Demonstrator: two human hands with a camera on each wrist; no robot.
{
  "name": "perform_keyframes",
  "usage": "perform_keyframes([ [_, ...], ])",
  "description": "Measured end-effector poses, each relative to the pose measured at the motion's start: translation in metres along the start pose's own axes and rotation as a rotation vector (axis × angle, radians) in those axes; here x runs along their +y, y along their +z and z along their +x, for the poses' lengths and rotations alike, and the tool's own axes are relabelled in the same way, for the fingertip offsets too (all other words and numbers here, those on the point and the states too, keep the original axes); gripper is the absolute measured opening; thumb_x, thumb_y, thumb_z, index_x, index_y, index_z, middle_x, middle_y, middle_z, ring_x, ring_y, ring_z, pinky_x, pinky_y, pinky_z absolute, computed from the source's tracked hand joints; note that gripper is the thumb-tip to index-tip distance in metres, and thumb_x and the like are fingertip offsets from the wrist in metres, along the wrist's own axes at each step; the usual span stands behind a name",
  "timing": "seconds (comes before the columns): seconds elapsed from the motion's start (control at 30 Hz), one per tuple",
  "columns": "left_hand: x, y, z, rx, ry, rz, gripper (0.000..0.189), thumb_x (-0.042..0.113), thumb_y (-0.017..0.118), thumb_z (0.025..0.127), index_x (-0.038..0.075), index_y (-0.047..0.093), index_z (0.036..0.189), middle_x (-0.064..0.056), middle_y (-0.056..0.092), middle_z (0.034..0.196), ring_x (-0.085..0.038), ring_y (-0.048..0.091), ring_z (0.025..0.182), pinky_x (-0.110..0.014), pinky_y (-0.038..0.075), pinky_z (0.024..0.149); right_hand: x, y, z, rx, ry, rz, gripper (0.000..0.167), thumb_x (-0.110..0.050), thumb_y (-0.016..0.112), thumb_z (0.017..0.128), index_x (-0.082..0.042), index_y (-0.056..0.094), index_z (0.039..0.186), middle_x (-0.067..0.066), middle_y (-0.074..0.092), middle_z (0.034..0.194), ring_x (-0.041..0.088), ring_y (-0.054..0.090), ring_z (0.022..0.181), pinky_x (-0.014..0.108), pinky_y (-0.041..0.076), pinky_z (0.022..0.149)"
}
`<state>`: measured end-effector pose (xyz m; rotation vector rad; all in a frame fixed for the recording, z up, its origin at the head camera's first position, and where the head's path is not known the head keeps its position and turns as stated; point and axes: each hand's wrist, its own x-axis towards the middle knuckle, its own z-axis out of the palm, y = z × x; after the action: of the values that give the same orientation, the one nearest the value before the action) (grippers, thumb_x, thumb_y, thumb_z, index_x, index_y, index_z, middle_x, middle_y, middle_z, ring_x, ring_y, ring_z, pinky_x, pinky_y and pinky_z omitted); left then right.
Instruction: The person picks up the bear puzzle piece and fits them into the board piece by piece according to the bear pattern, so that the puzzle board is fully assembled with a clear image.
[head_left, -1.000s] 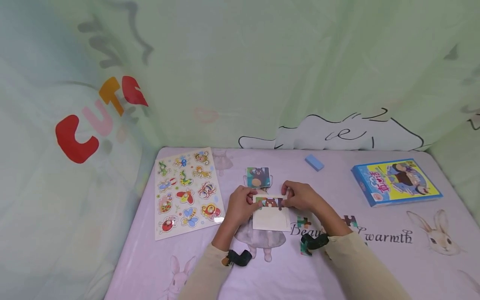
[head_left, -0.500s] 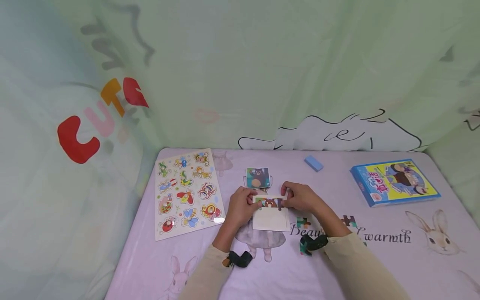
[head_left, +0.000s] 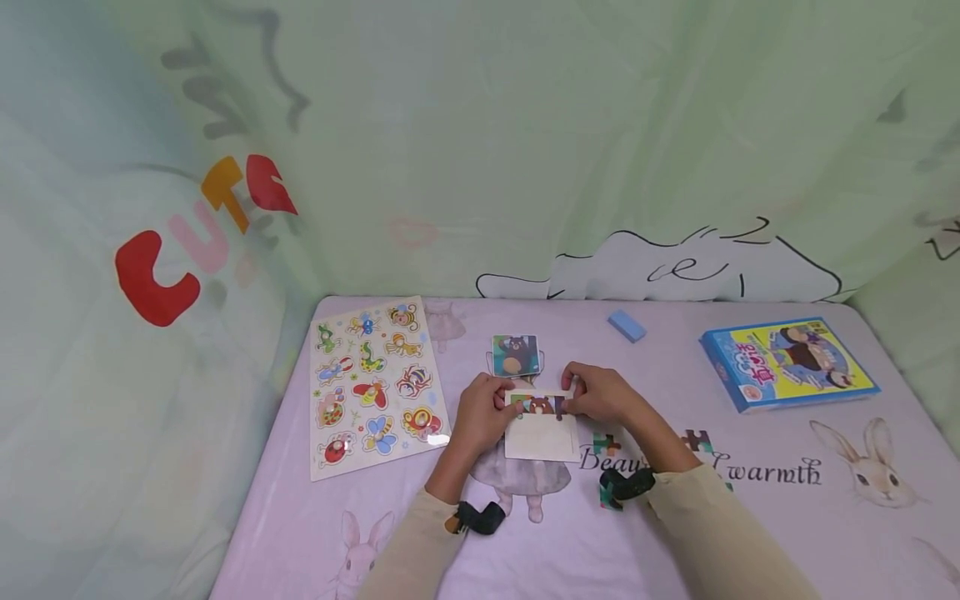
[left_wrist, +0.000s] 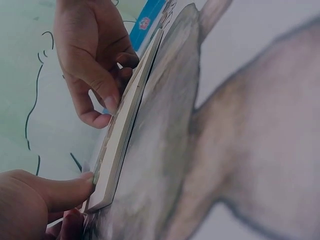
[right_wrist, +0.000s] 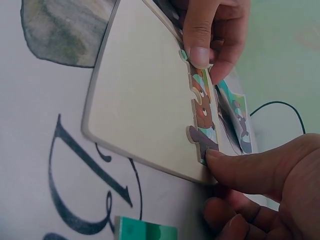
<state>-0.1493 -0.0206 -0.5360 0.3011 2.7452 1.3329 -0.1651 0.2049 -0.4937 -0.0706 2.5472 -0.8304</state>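
A cream puzzle board (head_left: 542, 440) lies in front of the person, with a row of joined jigsaw pieces (head_left: 538, 406) showing a brown bear's face along its far edge. My left hand (head_left: 482, 411) grips the board's far left corner, its thumb on the left end of the row. At the far right corner my right hand (head_left: 602, 394) pinches the board, thumb pressed on the dark end piece (right_wrist: 202, 142). In the right wrist view, the fingers of the right hand (right_wrist: 260, 185) curl beside the board's edge. Beyond the board lies a bear picture card (head_left: 516, 356).
Loose jigsaw pieces (head_left: 607, 444) lie right of the board, some partly hidden by the right arm. An insect picture board (head_left: 378, 385) lies at left. A blue block (head_left: 627, 326) is farther back, and a blue-and-yellow box (head_left: 791, 364) at right. Fabric hangs behind the table.
Both hands stay on the board and the row of pieces looks the same. Only a slight shift of the head view shows.
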Motion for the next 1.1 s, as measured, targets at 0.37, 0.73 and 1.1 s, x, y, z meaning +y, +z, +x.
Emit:
perform_keyframes([
  [0.37,-0.0013,0.0028,-0.0001,0.048,0.036,0.034,0.029,0.019,0.081,0.087,0.008,0.074,0.114,0.001,0.052,0.083,-0.006,0.046,0.072,-0.021,0.039,0.066,-0.0008,0.0011,-0.0024,0.017,-0.026,-0.004,0.024,-0.019,0.075,0.091,-0.012,0.059,0.109,0.004,0.056,0.081,0.019,0.051,0.072,0.03,0.04,0.064],
  [0.73,-0.003,0.006,-0.0011,0.054,0.026,0.039,0.028,0.018,0.079,0.088,0.009,0.074,0.114,0.002,0.052,0.083,-0.006,0.046,0.071,-0.02,0.038,0.065,0.0007,0.0036,-0.0034,0.022,-0.02,-0.007,0.024,-0.019,0.074,0.092,-0.013,0.059,0.11,0.004,0.056,0.081,0.019,0.051,0.073,0.031,0.04,0.064],
  [1.1,-0.0021,0.0046,-0.0015,0.058,0.052,0.034,0.026,0.017,0.079,0.089,0.009,0.074,0.112,0.002,0.052,0.083,-0.006,0.046,0.071,-0.02,0.038,0.065,0.0007,0.0,-0.0058,0.012,-0.028,0.016,0.025,-0.02,0.075,0.092,-0.012,0.059,0.11,0.005,0.055,0.082,0.019,0.051,0.075,0.03,0.04,0.064],
])
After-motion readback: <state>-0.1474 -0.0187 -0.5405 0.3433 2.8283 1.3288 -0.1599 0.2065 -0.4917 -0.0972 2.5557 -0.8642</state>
